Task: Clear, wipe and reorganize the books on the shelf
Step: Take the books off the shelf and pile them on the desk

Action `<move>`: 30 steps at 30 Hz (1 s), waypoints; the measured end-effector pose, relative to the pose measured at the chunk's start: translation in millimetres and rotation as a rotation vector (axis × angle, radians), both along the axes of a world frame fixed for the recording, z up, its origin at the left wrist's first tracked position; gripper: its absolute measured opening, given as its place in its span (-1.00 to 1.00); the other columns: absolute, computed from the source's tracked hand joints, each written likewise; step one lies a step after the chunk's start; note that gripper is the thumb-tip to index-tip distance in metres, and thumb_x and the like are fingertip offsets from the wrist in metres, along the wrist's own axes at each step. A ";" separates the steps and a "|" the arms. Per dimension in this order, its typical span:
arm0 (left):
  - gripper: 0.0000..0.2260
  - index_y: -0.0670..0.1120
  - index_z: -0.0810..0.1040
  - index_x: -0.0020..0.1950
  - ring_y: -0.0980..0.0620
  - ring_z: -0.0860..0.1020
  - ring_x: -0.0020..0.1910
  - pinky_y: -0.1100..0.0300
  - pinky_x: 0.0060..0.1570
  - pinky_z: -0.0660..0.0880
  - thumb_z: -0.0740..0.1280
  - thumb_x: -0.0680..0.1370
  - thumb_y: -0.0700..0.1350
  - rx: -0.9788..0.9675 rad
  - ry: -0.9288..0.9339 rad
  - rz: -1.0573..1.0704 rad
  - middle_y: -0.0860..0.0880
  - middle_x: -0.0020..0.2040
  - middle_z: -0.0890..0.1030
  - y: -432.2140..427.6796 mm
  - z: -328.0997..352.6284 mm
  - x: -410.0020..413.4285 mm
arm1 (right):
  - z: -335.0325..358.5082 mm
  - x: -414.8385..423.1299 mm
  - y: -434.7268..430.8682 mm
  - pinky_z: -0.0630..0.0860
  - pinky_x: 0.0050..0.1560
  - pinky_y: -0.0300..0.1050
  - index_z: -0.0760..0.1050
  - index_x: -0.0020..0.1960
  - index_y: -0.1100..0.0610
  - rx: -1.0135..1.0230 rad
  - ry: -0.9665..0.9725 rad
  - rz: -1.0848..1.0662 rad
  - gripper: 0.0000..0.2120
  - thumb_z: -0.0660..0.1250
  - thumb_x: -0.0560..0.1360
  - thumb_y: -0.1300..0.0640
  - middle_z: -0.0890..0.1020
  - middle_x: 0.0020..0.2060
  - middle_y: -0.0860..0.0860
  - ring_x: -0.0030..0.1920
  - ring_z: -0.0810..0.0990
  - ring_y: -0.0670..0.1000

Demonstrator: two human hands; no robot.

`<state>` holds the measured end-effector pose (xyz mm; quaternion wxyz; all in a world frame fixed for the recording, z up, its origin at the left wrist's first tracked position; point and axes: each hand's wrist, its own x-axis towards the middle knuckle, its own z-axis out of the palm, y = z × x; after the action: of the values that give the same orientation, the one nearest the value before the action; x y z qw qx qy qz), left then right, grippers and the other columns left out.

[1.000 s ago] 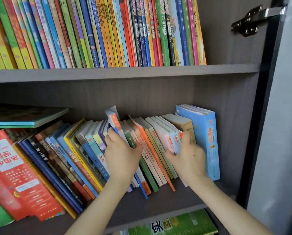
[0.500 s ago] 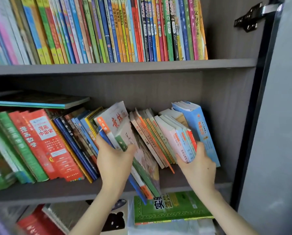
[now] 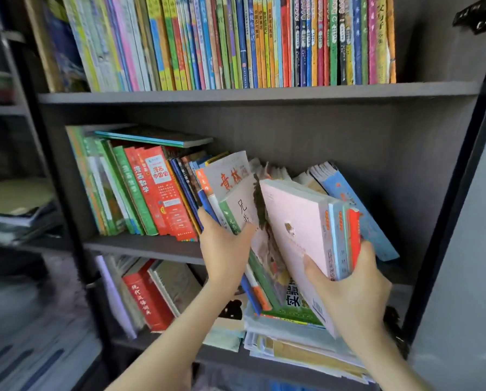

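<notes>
Both my hands hold books tilted out of the middle shelf (image 3: 140, 245). My left hand (image 3: 224, 246) grips a bunch of thin books (image 3: 230, 193) with white, blue and green covers, their lower ends hanging past the shelf edge. My right hand (image 3: 349, 289) grips a second bunch fronted by a pink-covered book (image 3: 295, 227), thumb on the cover, fingers round the red and blue spines. A light blue book (image 3: 351, 201) leans against the bunch at the far right. Red and green books (image 3: 151, 193) stand on the shelf's left part.
A full row of upright books (image 3: 236, 40) fills the top shelf. The lower shelf holds a red book (image 3: 146, 297) and a flat pile of papers and books (image 3: 292, 334). The open cabinet door (image 3: 467, 249) stands at the right. Another shelf unit (image 3: 13, 210) is at the left.
Both hands have drawn their bunches further out of the middle shelf and tipped them toward me. The view has swung left and pulled back, showing more of the lower shelf.
</notes>
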<state>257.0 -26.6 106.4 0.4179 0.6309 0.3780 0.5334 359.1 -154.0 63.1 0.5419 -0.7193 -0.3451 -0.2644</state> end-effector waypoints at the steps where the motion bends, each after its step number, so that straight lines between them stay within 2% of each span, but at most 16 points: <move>1: -0.36 -0.11 0.19 0.41 0.29 0.49 -0.39 0.43 -0.48 0.42 0.45 0.43 -0.19 0.006 -0.002 0.015 0.18 -0.23 0.52 -6.3 -1.9 -15.6 | 1.0 -9.4 -1.2 0.34 -0.42 -0.20 0.30 -0.11 0.11 -0.003 -0.021 0.038 -0.50 0.57 0.20 -0.01 0.50 -0.33 -0.05 -0.43 0.44 -0.02; 3: -0.38 -0.06 0.20 0.38 0.24 0.52 -0.35 0.37 -0.43 0.48 0.45 0.44 -0.19 0.010 0.011 0.044 0.16 -0.18 0.54 -17.5 -4.4 -45.9 | 1.5 -28.0 -1.6 0.23 -0.43 -0.37 0.29 -0.13 0.11 -0.013 -0.039 0.099 -0.50 0.55 0.20 -0.03 0.48 -0.35 -0.07 -0.46 0.37 -0.21; 5: -0.35 -0.06 0.18 0.42 0.18 0.54 -0.33 0.28 -0.38 0.51 0.45 0.44 -0.17 0.019 0.058 0.074 0.21 -0.20 0.52 -27.5 -6.7 -79.6 | -0.9 -49.2 -1.1 0.20 -0.42 -0.40 0.29 -0.14 0.11 -0.016 -0.018 0.153 -0.49 0.57 0.18 -0.01 0.43 -0.43 -0.11 -0.46 0.33 -0.29; 7: -0.40 -0.06 0.24 0.38 0.18 0.56 -0.31 0.25 -0.35 0.56 0.46 0.43 -0.15 0.035 0.122 0.117 0.20 -0.20 0.54 -35.8 -10.2 -115.7 | -4.5 -72.5 -0.2 0.27 -0.47 -0.31 0.29 -0.17 0.13 -0.041 0.026 0.222 -0.48 0.60 0.17 -0.01 0.39 -0.47 -0.14 -0.48 0.37 -0.21; 9: -0.57 0.07 0.35 0.15 0.17 0.59 -0.28 0.14 -0.32 0.60 0.48 0.41 -0.14 0.023 0.180 0.159 0.13 -0.15 0.60 -41.7 -19.6 -156.8 | -10.9 -100.2 2.6 0.38 -0.44 -0.13 0.31 -0.17 0.13 -0.112 0.085 0.322 -0.49 0.60 0.16 0.00 0.42 -0.44 -0.13 -0.48 0.45 0.00; 11: -0.60 0.16 0.31 -0.02 0.10 0.60 -0.28 0.08 -0.36 0.58 0.48 0.39 -0.14 -0.037 0.257 0.184 0.08 -0.16 0.61 -51.2 -31.9 -194.0 | -20.8 -126.3 3.6 0.44 -0.35 -0.02 0.34 -0.13 0.11 -0.201 0.139 0.434 -0.49 0.61 0.17 0.01 0.45 -0.42 -0.11 -0.40 0.48 0.14; 14: -0.64 0.02 0.34 0.01 -0.07 0.59 -0.31 -0.04 -0.37 0.54 0.46 0.37 -0.16 -0.153 0.331 0.281 -0.06 -0.19 0.62 -65.1 -58.8 -264.7 | -43.4 -182.2 10.2 0.39 -0.39 -0.07 0.39 -0.07 0.08 -0.333 0.149 0.651 -0.51 0.60 0.17 0.01 0.46 -0.40 -0.13 -0.36 0.49 0.05; 17: -0.65 -0.03 0.33 -0.01 -0.02 0.51 -0.39 0.11 -0.45 0.46 0.45 0.35 -0.17 -0.258 0.371 0.393 -0.08 -0.23 0.59 -84.7 -85.1 -331.5 | -59.9 -242.8 13.2 0.36 -0.30 -0.06 0.45 0.08 0.10 -0.444 0.128 0.793 -0.45 0.59 0.19 0.02 0.50 -0.31 -0.12 -0.23 0.56 0.14; 19: -0.66 -0.01 0.33 -0.04 0.00 0.54 -0.32 0.14 -0.42 0.46 0.45 0.33 -0.16 -0.302 0.409 0.461 -0.03 -0.24 0.57 -103.8 -102.9 -377.6 | -74.1 -285.8 9.7 0.44 -0.26 -0.02 0.43 0.03 0.04 -0.482 0.093 0.889 -0.48 0.59 0.18 0.01 0.53 -0.28 -0.09 -0.19 0.58 0.16; 22: -0.64 0.00 0.37 0.00 0.04 0.57 -0.30 0.05 -0.39 0.53 0.45 0.31 -0.19 -0.367 0.409 0.557 0.03 -0.27 0.58 -142.3 -128.1 -461.5 | -96.7 -365.3 -4.8 0.50 -0.29 0.03 0.38 -0.07 0.01 -0.581 0.103 1.049 -0.54 0.55 0.17 -0.04 0.50 -0.34 -0.17 -0.29 0.54 0.07; 24: -0.63 -0.04 0.41 0.04 0.18 0.55 -0.39 0.24 -0.49 0.45 0.44 0.32 -0.26 -0.390 0.381 0.618 0.09 -0.34 0.56 -167.3 -137.9 -512.7 | -109.3 -416.3 -13.9 0.46 -0.32 -0.12 0.37 -0.05 -0.02 -0.653 0.126 1.131 -0.54 0.54 0.20 -0.05 0.49 -0.35 -0.18 -0.34 0.49 -0.06; 26: -0.63 -0.04 0.44 0.05 0.24 0.55 -0.38 0.37 -0.49 0.40 0.44 0.33 -0.29 -0.424 0.364 0.671 0.10 -0.31 0.58 -184.4 -144.2 -551.3 | -119.2 -457.8 -20.2 0.36 -0.38 -0.29 0.35 -0.05 -0.05 -0.674 0.119 1.188 -0.54 0.54 0.21 -0.05 0.48 -0.35 -0.21 -0.38 0.45 -0.18; 30: -0.64 0.01 0.43 0.00 0.25 0.57 -0.33 0.41 -0.46 0.41 0.44 0.32 -0.27 -0.473 0.356 0.774 0.06 -0.24 0.63 -206.8 -159.9 -622.1 | -134.5 -538.4 -26.8 0.51 -0.26 -0.14 0.38 0.01 0.01 -0.709 0.126 1.261 -0.52 0.54 0.24 -0.09 0.56 -0.26 -0.12 -0.25 0.58 0.02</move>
<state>-365.1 -233.4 -53.5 0.2495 0.4133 0.7613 0.4329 -179.2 -180.9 -71.4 0.3445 -0.5297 -0.7272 0.2682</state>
